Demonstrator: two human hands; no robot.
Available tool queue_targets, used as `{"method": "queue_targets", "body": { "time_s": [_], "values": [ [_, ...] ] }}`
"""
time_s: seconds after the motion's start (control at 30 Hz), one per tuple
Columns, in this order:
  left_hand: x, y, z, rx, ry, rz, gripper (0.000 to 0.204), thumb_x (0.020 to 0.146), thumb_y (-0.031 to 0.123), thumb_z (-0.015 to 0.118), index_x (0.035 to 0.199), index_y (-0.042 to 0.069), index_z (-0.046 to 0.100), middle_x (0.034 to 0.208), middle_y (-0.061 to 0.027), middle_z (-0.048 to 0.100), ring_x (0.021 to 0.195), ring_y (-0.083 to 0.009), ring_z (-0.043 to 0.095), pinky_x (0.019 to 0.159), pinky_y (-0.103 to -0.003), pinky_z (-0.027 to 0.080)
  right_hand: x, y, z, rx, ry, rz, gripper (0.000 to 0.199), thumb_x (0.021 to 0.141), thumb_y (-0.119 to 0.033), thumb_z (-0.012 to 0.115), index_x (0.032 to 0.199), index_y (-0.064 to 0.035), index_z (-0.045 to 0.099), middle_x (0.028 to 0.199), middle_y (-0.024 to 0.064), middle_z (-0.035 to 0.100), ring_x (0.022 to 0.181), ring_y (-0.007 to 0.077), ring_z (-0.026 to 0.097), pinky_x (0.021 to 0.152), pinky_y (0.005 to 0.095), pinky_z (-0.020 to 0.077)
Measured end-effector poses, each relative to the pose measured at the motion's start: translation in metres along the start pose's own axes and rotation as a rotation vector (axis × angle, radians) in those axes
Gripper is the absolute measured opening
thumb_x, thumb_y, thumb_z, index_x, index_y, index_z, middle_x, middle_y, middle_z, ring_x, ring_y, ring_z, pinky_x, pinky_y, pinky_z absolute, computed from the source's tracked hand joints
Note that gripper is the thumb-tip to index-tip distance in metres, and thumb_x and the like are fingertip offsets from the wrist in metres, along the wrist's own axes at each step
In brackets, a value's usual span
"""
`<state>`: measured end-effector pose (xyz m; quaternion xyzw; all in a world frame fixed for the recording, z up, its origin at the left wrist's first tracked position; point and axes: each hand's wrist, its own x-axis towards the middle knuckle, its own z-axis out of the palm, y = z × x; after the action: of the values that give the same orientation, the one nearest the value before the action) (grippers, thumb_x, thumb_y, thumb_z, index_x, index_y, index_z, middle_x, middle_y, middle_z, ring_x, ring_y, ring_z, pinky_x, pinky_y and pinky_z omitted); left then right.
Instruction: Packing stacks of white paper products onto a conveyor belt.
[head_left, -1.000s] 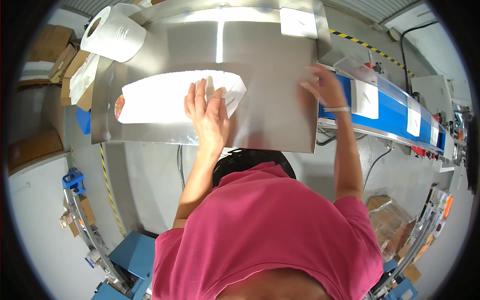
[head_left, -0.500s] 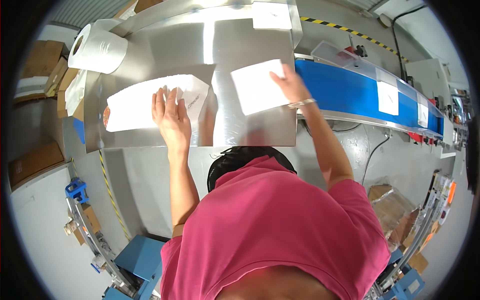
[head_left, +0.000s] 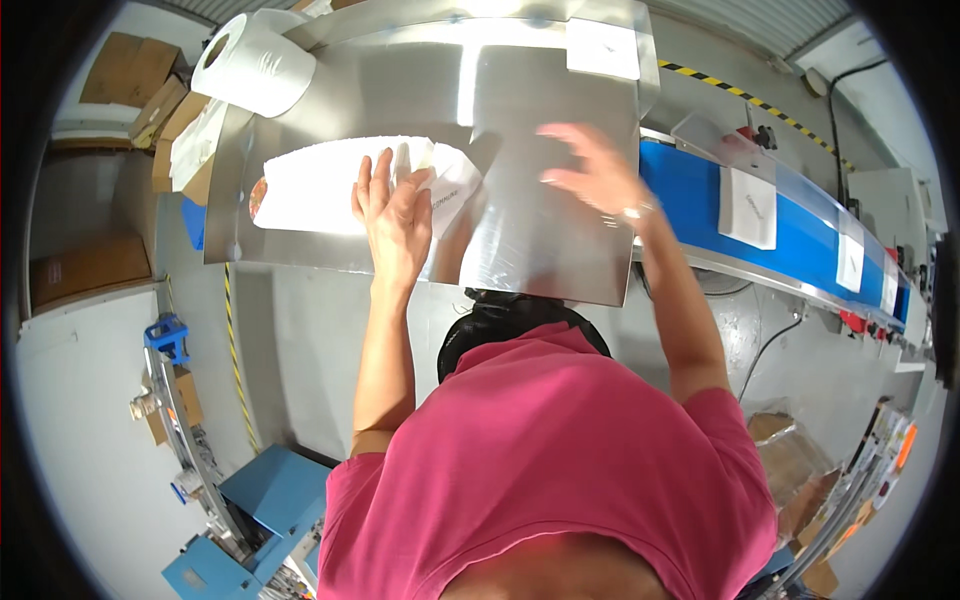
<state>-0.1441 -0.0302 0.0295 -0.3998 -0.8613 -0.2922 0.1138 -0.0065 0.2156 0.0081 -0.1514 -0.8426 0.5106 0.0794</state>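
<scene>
A long, overlapping row of white, flat, square packets (head_left: 320,190) lies on the metal table, and I cannot tell whether they are paper or cloth. My left hand (head_left: 398,215) rests over the row's right part, its thumb and forefinger together at a raised packet edge. Over the bare metal to the right is my right hand (head_left: 600,178), slightly blurred, with thumb and fingers apart and nothing in it. Beyond it, a white packet with dark print (head_left: 748,208) lies on the blue conveyor belt (head_left: 690,190).
A large white roll (head_left: 255,65) stands at the table's far left corner. Another white square (head_left: 603,48) lies at the far right. Further along the belt are two more packets, under a clear guard (head_left: 800,180). Cardboard boxes (head_left: 130,70) are on the left.
The packet held in my right hand has left it, and one more packet now lies at the belt's near end. My left fingers have drawn together at a packet edge. The view has shifted slightly.
</scene>
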Motion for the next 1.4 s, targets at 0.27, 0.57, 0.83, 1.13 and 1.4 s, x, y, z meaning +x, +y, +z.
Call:
{"method": "queue_targets", "body": {
  "time_s": [0.27, 0.57, 0.83, 1.13, 1.4],
  "values": [
    [0.007, 0.0, -0.006, -0.013, -0.058, 0.054, 0.028, 0.08, 0.015, 0.07, 0.106, 0.008, 0.065, 0.14, -0.0215, 0.038, 0.135, -0.0413, 0.026, 0.109, -0.053, 0.02, 0.057, 0.002, 0.058, 0.034, -0.256, -0.187, 0.039, 0.083, -0.018, 0.068, 0.117, -0.0058, 0.054, 0.12, 0.0102, 0.053, 0.115, 0.0199, 0.047, 0.091, 0.0307, 0.0453],
    [0.001, -0.02, -0.006, -0.028, 0.041, -0.03, 0.031, 0.083, 0.0, 0.059, 0.113, 0.005, 0.063, 0.129, -0.0221, 0.049, 0.124, -0.0411, 0.041, 0.101, -0.046, 0.037, -0.066, 0.12, -0.053, -0.293, 0.684, 0.474, 0.042, 0.086, -0.041, 0.061, 0.088, 0.0004, 0.056, 0.067, 0.012, 0.054, 0.061, 0.021, 0.045, 0.059, 0.0363, 0.0426],
    [0.001, -0.017, 0.0, -0.13, 0.062, -0.033, 0.032, 0.074, -0.004, 0.061, 0.103, 0.008, 0.066, 0.133, -0.0194, 0.047, 0.129, -0.0412, 0.035, 0.107, -0.05, 0.027, -0.058, 0.091, -0.075, -0.611, 0.602, 0.201, 0.059, 0.074, -0.033, 0.075, 0.124, -0.0092, 0.053, 0.123, 0.0175, 0.056, 0.106, 0.0318, 0.057, 0.086, 0.0397, 0.0473],
    [0.008, -0.015, -0.008, -0.096, -0.06, 0.033, 0.027, 0.076, 0.007, 0.067, 0.103, 0.009, 0.063, 0.142, -0.0224, 0.035, 0.137, -0.0423, 0.022, 0.109, -0.055, 0.017, 0.069, -0.013, 0.083, -0.112, -0.176, -0.281, 0.052, 0.081, -0.025, 0.07, 0.125, -0.0052, 0.049, 0.131, 0.0117, 0.048, 0.118, 0.0239, 0.047, 0.098, 0.0353, 0.0403],
    [0.007, -0.044, -0.012, -0.015, -0.022, -0.043, 0.034, 0.084, 0.004, 0.06, 0.118, 0.006, 0.059, 0.135, -0.0226, 0.044, 0.13, -0.0411, 0.034, 0.104, -0.047, 0.033, -0.018, 0.069, 0.021, 0.017, 0.494, 0.254, 0.034, 0.088, -0.03, 0.063, 0.104, -0.0004, 0.059, 0.09, 0.0097, 0.062, 0.078, 0.0139, 0.056, 0.07, 0.0302, 0.0466]
  ]
}}
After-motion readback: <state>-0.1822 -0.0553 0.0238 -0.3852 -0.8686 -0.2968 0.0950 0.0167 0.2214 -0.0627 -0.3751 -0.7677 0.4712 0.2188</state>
